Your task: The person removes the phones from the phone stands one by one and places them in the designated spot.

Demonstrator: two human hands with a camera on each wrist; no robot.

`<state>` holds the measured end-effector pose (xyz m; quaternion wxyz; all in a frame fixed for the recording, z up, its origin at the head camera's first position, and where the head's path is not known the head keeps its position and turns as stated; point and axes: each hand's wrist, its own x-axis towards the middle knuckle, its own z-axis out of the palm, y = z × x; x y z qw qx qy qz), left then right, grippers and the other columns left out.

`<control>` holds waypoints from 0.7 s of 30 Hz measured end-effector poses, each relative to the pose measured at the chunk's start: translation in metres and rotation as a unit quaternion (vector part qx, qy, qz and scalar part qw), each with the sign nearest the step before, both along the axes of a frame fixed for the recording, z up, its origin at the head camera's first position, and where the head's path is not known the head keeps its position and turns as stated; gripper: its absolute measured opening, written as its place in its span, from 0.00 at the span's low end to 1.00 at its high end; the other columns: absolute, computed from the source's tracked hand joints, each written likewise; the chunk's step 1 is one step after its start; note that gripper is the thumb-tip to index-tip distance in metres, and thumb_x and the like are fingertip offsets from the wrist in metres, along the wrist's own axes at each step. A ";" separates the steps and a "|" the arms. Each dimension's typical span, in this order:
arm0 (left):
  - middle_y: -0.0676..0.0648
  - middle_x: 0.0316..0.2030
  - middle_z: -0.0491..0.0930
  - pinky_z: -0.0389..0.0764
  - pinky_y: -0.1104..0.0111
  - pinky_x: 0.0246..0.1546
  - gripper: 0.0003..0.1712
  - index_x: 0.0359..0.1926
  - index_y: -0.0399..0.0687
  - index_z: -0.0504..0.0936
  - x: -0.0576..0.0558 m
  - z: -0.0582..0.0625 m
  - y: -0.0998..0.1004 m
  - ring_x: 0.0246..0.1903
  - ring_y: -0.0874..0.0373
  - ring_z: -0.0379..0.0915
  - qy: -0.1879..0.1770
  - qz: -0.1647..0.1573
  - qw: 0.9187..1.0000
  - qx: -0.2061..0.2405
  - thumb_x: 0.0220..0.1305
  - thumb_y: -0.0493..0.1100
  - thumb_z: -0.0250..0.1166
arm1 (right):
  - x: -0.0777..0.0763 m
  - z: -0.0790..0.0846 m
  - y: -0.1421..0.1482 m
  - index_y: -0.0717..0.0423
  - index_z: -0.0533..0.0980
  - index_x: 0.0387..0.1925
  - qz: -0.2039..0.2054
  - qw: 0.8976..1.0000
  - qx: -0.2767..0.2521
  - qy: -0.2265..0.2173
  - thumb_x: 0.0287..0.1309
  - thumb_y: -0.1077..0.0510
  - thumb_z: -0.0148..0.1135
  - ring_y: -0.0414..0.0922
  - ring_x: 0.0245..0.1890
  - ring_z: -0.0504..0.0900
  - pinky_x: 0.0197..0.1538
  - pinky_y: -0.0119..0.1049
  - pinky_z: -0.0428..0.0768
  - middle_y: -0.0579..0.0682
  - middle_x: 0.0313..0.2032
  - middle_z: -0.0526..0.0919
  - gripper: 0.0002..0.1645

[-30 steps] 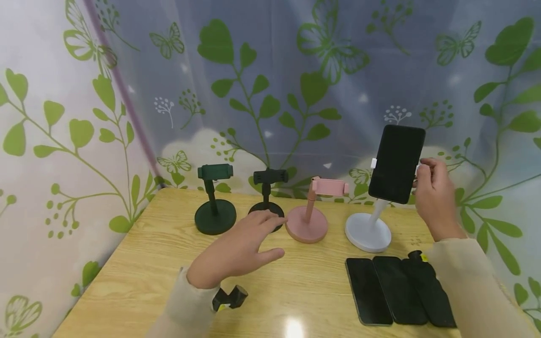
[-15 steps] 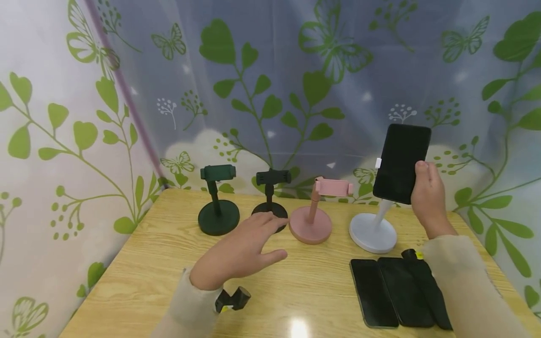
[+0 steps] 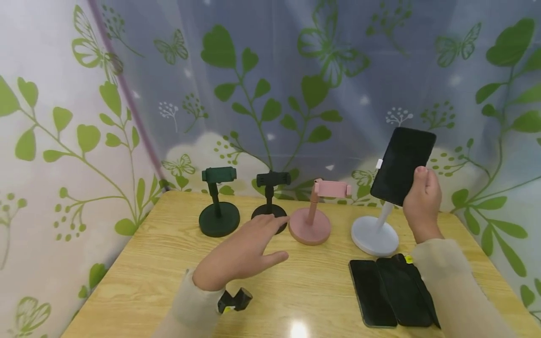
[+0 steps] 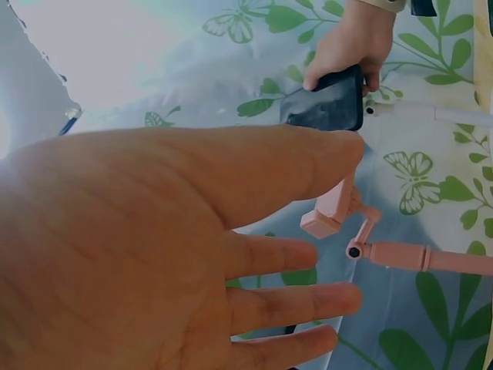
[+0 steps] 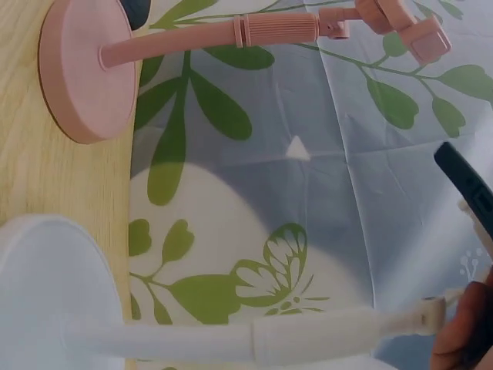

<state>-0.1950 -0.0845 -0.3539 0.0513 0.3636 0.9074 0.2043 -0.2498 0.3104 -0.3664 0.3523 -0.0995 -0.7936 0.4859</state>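
A black smartphone [image 3: 402, 162] leans upright at the white phone stand [image 3: 374, 236], with a white clamp tab [image 3: 379, 164] showing at its left edge. My right hand [image 3: 422, 199] grips the phone's lower right edge, thumb on the screen and fingers behind it. From the right wrist, the phone shows edge-on and some fingers [image 5: 461, 327] are near the top of the white stand. My left hand [image 3: 241, 253] hovers palm down above the table with fingers extended, holding nothing. It overlaps the black stand's base in the head view; the pink stand [image 3: 310, 226] is just beyond its fingertips.
A green phone stand [image 3: 219, 219] and a black one [image 3: 273, 179] stand left of the pink one along the back of the wooden table [image 3: 313, 291]. Several dark phones [image 3: 373, 293] lie side by side at front right, partly under my right sleeve. A patterned curtain [image 3: 270, 70] hangs behind.
My right hand has shifted from the clamp's right side to the phone's lower right edge, its thumb coming onto the screen. The phone tilts further right. The left hand stays nearly still.
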 end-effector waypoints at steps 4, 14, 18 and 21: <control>0.45 0.72 0.68 0.66 0.51 0.71 0.42 0.79 0.50 0.61 0.002 0.000 -0.002 0.74 0.49 0.60 0.007 -0.004 1.000 0.001 0.74 0.61 0.63 | 0.001 0.004 -0.002 0.41 0.63 0.35 -0.026 0.999 -0.025 0.041 0.83 0.40 0.35 0.40 0.31 0.59 0.40 0.36 0.57 0.46 0.31 0.59 0.18; 0.47 0.70 0.71 0.68 0.53 0.70 0.41 0.79 0.48 0.61 0.007 0.005 -0.004 0.72 0.50 0.64 0.023 -0.019 1.000 -0.001 0.75 0.59 0.63 | 0.035 0.036 -0.026 0.38 0.67 0.34 -0.012 0.971 -0.041 0.235 0.80 0.57 0.40 0.36 0.32 0.61 0.44 0.31 0.56 0.38 0.30 0.61 0.15; 0.48 0.71 0.70 0.68 0.54 0.70 0.42 0.80 0.52 0.59 0.008 0.006 -0.004 0.72 0.51 0.64 0.019 -0.018 1.000 -0.002 0.74 0.60 0.62 | 0.063 0.045 -0.046 0.41 0.72 0.37 0.007 0.958 -0.026 0.285 0.77 0.57 0.44 0.37 0.32 0.63 0.42 0.29 0.59 0.37 0.31 0.64 0.12; 0.49 0.70 0.71 0.69 0.55 0.69 0.41 0.80 0.54 0.59 0.009 0.008 -0.004 0.71 0.52 0.65 0.025 -0.021 0.999 0.001 0.75 0.60 0.62 | 0.080 0.049 -0.059 0.51 0.75 0.36 0.047 0.948 -0.022 0.314 0.77 0.54 0.49 0.36 0.31 0.66 0.39 0.26 0.63 0.39 0.30 0.67 0.12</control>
